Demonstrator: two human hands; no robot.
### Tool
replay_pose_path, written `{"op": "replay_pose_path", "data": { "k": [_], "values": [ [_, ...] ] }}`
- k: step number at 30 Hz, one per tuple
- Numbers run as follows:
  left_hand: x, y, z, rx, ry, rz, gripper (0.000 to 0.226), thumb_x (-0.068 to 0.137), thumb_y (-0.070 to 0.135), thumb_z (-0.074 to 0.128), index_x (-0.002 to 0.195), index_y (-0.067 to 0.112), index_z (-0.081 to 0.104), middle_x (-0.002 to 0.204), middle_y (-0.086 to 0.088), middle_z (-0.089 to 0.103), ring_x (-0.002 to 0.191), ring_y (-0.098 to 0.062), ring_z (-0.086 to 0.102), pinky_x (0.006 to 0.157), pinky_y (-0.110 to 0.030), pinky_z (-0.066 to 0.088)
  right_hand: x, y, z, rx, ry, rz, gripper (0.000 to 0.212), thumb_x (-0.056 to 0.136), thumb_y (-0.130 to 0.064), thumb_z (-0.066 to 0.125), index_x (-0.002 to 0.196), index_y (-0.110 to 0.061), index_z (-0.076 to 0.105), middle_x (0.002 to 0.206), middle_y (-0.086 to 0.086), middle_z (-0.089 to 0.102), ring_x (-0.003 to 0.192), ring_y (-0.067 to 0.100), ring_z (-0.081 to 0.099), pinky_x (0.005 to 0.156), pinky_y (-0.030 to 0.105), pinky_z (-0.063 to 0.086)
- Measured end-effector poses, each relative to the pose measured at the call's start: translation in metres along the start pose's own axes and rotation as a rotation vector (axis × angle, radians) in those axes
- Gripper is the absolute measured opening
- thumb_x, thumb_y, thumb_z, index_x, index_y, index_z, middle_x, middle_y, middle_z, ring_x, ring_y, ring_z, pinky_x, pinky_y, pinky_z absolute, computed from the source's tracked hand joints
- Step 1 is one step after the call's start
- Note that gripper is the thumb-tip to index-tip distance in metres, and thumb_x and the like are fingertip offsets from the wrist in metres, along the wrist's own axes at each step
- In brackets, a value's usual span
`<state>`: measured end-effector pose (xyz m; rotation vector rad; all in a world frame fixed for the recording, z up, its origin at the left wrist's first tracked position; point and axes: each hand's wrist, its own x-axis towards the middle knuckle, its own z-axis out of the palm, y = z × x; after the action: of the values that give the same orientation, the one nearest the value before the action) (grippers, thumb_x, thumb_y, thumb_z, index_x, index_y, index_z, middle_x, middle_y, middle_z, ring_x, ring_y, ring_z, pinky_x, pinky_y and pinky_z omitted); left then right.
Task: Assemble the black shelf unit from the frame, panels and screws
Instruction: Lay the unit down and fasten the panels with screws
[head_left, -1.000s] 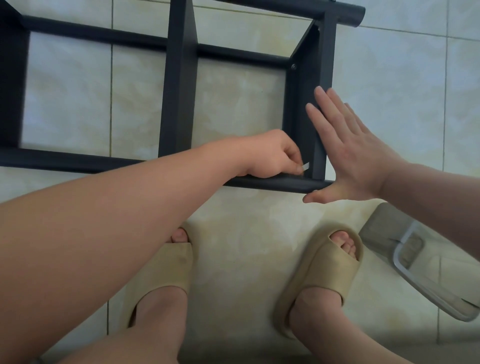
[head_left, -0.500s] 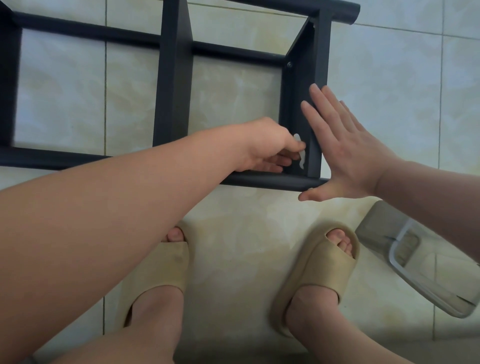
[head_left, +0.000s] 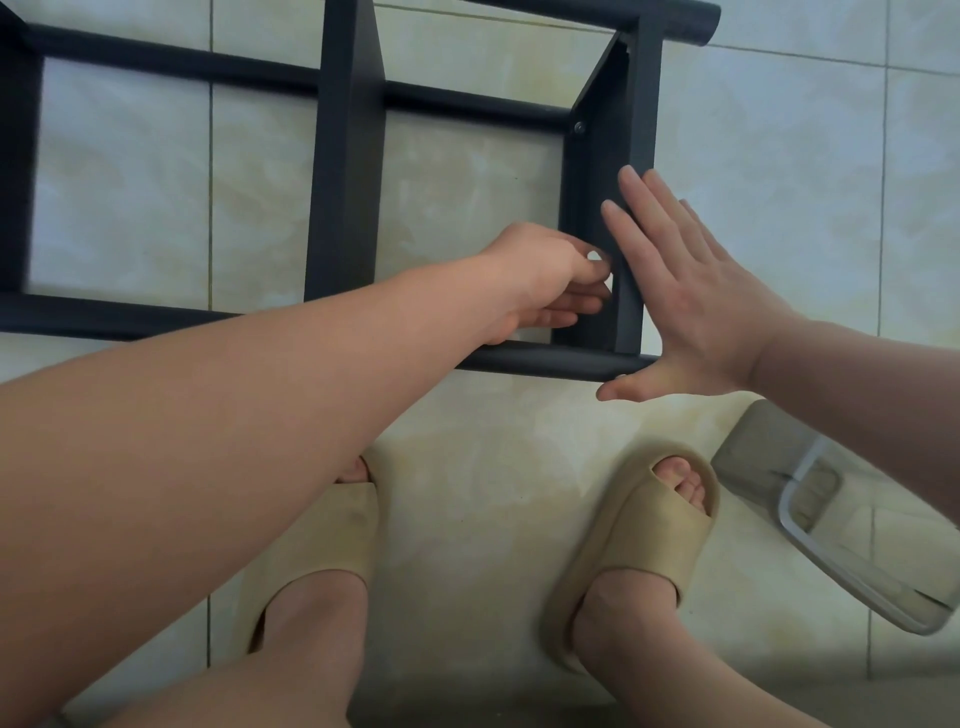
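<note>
Black shelf frame (head_left: 343, 156) is lying on floor (head_left: 779, 156) beneath both hands; looking stiff, prob. weighty, best held by rails. R hand (head_left: 696, 306), fingers straight, is bracing end panel (head_left: 597, 197). L hand (head_left: 540, 280) beside it is pinching sm. pale piece (head_left: 595, 255).

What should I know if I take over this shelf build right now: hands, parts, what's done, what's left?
Left hand: pinches a small pale piece against the inner face of the end panel; too small to tell whether it is a screw or a tool.
Right hand: flat, fingers straight, pressed on that panel's outer side.
Frame lies on the tiled floor; middle panel stands in it. Clear container lies on the floor at the right.
Done: one screw sits in the end panel's far corner.
Left: probably the near-corner fixing; the rest is out of view.
</note>
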<state>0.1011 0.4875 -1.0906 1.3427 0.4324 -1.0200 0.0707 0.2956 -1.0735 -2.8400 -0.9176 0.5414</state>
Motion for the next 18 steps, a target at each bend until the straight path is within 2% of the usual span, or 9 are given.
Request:
{"op": "replay_pose_path", "data": {
  "k": [11, 18],
  "values": [
    [-0.0038, 0.0012, 0.0008, 0.076, -0.021, -0.015, 0.007, 0.095, 0.021, 0.068, 0.101, 0.017, 0.065, 0.082, -0.001, 0.075, 0.076, -0.012, 0.074, 0.07, -0.027, 0.055, 0.0006, -0.0006, 0.0003, -0.008, 0.001, -0.001, 0.139, 0.065, -0.098, 0.041, 0.16, -0.008, -0.004, 0.167, 0.013, -0.013, 0.154, 0.031, -0.014, 0.124, 0.058, 0.01],
    [-0.0026, -0.0001, -0.0009, 0.052, -0.043, -0.068, 0.01, 0.097, 0.021, 0.064, 0.1, 0.011, 0.065, 0.073, 0.001, 0.076, 0.07, -0.01, 0.074, 0.065, -0.025, 0.056, -0.0001, -0.0001, -0.0003, -0.011, -0.004, 0.002, 0.139, 0.064, -0.099, 0.038, 0.16, -0.009, -0.005, 0.168, 0.013, -0.014, 0.154, 0.03, -0.015, 0.124, 0.058, 0.01]
  ]
}}
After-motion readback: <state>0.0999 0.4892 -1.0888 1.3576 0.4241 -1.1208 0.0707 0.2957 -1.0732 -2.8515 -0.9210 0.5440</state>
